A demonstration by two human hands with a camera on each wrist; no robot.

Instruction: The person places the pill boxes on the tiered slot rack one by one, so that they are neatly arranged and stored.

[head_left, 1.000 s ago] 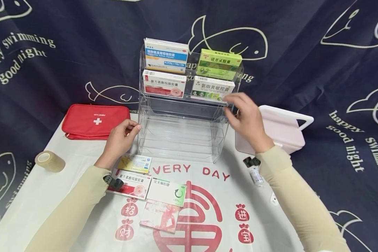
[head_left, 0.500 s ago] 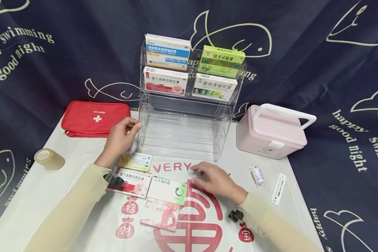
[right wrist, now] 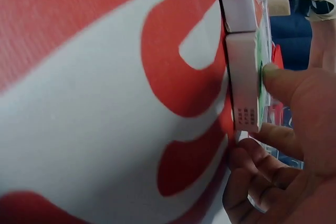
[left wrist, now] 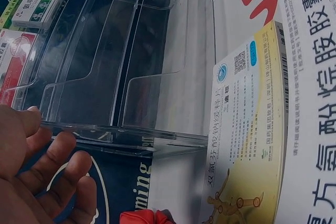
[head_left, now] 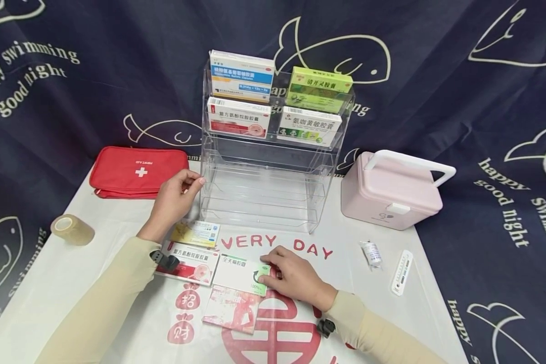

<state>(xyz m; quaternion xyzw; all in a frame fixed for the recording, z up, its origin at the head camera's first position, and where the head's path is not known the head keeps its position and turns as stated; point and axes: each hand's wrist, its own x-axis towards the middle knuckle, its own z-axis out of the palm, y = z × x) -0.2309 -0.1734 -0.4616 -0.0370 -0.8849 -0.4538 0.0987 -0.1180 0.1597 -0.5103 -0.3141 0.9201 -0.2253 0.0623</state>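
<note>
A clear acrylic display rack [head_left: 259, 197] stands at the back middle, with medicine boxes in its upper two tiers. My left hand [head_left: 177, 199] pinches the rack's left edge between thumb and forefinger; in the left wrist view the other fingers hang loosely curled. My right hand [head_left: 293, 275] grips the right end of a white and green medicine box [head_left: 236, 273], thumb on its face and forefinger at its far corner. That box lies flat on the table. Around it lie a pink patterned box [head_left: 232, 309], a red and white medicine box [head_left: 191, 264] and a yellow and white medicine box [head_left: 195, 233].
A red first aid pouch [head_left: 138, 172] and a tape roll [head_left: 73, 230] are at left. To the right stand a pink case [head_left: 391, 189] with a white handle, a small wrapped roll [head_left: 371, 254] and a white thermometer [head_left: 402, 273]. A patterned curtain [head_left: 236, 25] hangs behind.
My right hand has come down from the rack's second tier to the white and green box and taken hold of its right end. The left hand has stayed at the rack's edge.
</note>
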